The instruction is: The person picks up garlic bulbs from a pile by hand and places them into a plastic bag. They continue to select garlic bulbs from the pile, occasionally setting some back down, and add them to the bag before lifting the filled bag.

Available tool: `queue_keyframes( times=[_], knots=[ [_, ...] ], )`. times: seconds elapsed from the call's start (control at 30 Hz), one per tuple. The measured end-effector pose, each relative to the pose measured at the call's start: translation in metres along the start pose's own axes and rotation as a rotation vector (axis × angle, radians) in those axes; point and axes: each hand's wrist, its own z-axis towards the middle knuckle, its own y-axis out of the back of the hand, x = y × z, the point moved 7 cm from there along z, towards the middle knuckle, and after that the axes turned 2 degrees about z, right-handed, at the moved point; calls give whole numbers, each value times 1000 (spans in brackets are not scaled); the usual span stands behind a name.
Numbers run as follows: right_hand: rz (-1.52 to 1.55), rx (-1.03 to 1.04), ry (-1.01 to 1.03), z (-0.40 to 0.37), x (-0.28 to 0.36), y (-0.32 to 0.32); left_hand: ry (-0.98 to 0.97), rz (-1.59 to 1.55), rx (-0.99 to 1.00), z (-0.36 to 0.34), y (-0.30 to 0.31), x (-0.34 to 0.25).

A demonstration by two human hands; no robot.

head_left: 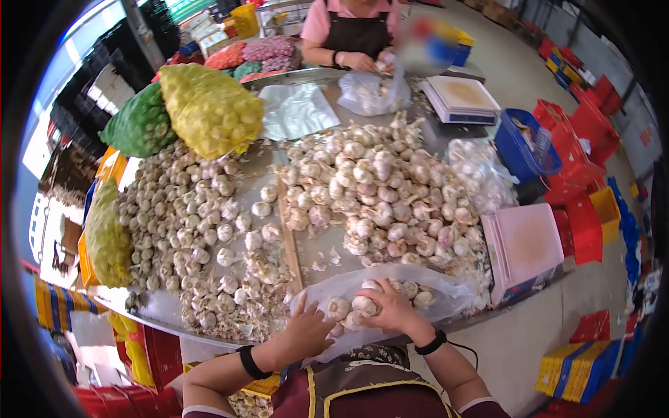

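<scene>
A clear plastic bag (453, 296) lies at the near edge of the table in front of me, with several garlic bulbs in it. My right hand (391, 306) is in the bag's mouth, its fingers closed round a garlic bulb (364, 306). More bulbs touch it from below. At the bag's left side is my left hand (306, 331), with its fingers apart and the index finger stretched out along the film. Whether the film is caught under its fingers cannot be made out. Just beyond the bag rises a large heap of garlic (383, 184).
A wooden strip (288, 233) divides this heap from smaller garlic (188, 209) on the left. Yellow (209, 111) and green (141, 122) net sacks stand at the far left. Scales (524, 240) (460, 94) and a blue basket (527, 143) are right. Opposite, a person (359, 35) handles a bag (373, 94).
</scene>
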Motion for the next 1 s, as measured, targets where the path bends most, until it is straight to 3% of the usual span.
queue_keyframes(
  times=[0.07,0.1,0.2,0.27,0.33,0.47,0.57,0.77,1.0],
  knots=[
    [-210,-118,232,6,-3,-16,24,11,-12,0,-12,5],
    [-132,78,1,5,-17,-23,43,25,16,0,-15,9],
    [-143,-27,66,-1,-20,-23,82,-42,11,2,-9,21],
    [-117,8,32,-7,-19,-22,91,-121,-15,8,3,33],
    [93,28,-42,-13,-26,-19,153,-476,-280,25,33,64],
    [128,-79,-61,-22,-20,-2,444,-496,-400,106,30,157],
    [146,-182,-66,-24,-10,14,546,-478,-537,158,25,195],
    [251,-299,-203,-11,-3,31,626,-369,-546,197,16,200],
    [281,-103,-172,32,16,4,636,-568,-527,163,10,215]
  ],
)
